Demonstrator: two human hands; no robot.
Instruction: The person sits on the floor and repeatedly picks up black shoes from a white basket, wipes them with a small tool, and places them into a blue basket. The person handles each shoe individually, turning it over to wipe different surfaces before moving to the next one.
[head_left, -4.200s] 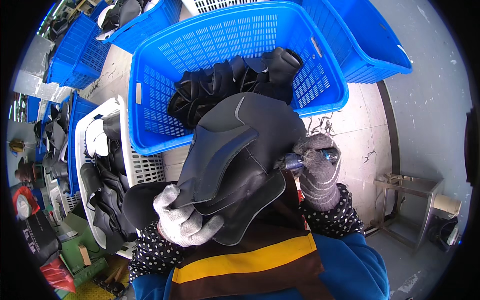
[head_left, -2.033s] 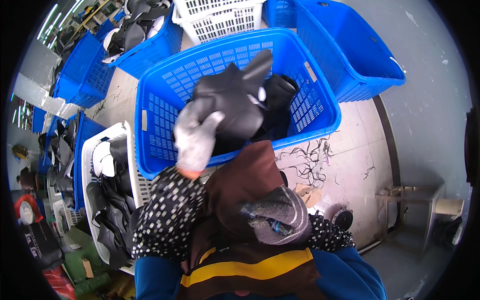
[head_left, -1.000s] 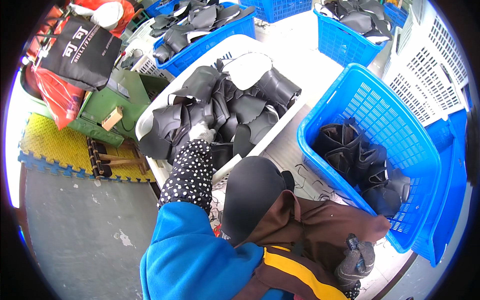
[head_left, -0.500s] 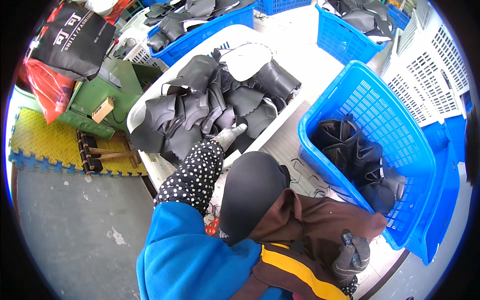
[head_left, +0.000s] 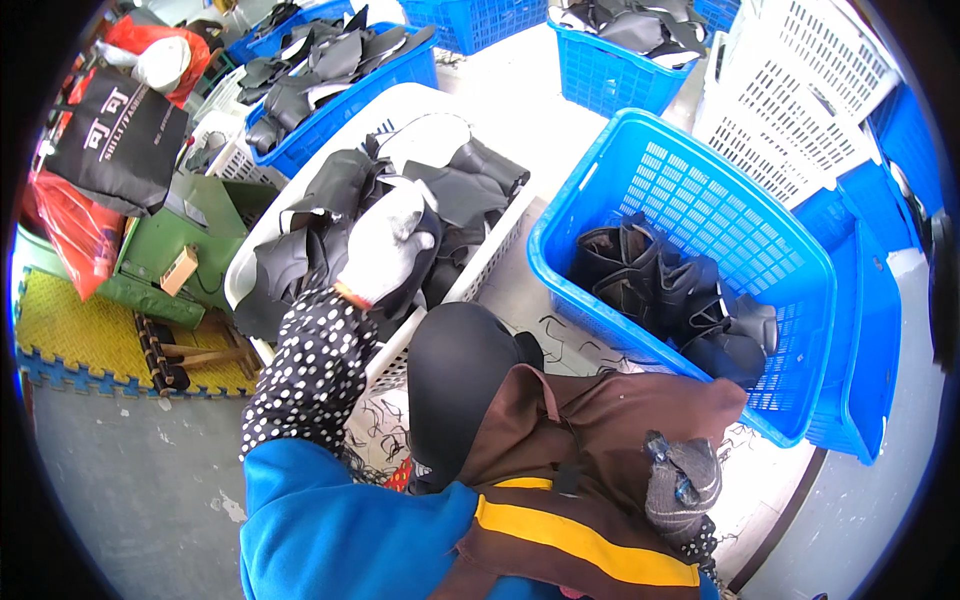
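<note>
My left hand (head_left: 388, 245), in a white glove with a polka-dot sleeve, is over a white basket (head_left: 490, 262) heaped with black leather shoe pieces (head_left: 465, 195). Its fingers and thumb are closed on one curved black shoe piece (head_left: 408, 288), which shows along the hand's right side and below it. My right hand (head_left: 685, 490), in a grey knit glove with dark, worn fingertips, rests on the brown apron (head_left: 640, 405) over my lap. Those fingers are curled; whatever is in them, if anything, cannot be made out.
A blue basket (head_left: 800, 300) with several stitched black shoe uppers (head_left: 640, 270) stands to my right. More blue baskets (head_left: 610, 85) of black pieces are at the back. White crates (head_left: 780, 100) are stacked far right. A green machine (head_left: 190, 240) and black bag (head_left: 120, 140) are at left.
My left hand has come up out of the pile, now showing its white back, with a black shoe piece in its grip. The view has turned, shifting the baskets leftward. My right hand stays on my lap.
</note>
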